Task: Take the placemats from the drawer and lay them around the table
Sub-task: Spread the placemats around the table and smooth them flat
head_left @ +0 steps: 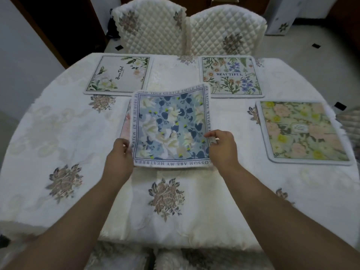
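Note:
A blue floral placemat (pixel 171 125) with a lettered border is held just above the middle of the round table (pixel 58 133), its far edge curling up. My left hand (pixel 119 154) grips its near left edge and my right hand (pixel 221 147) pinches its near right edge. A pink-edged placemat (pixel 126 121) peeks out under its left side. Three placemats lie flat: a white floral one (pixel 118 75) far left, a "BEAUTIFUL" wildflower one (pixel 231 76) far right, and a green and pink floral one (pixel 303 133) at the right edge.
The table wears a cream cloth with embroidered flowers (pixel 165 197). Two quilted cream chairs (pixel 150 28) (pixel 228 30) stand at the far side. More quilted chair backs (pixel 136 258) sit at the near edge below my arms, and another (pixel 350 123) at the right.

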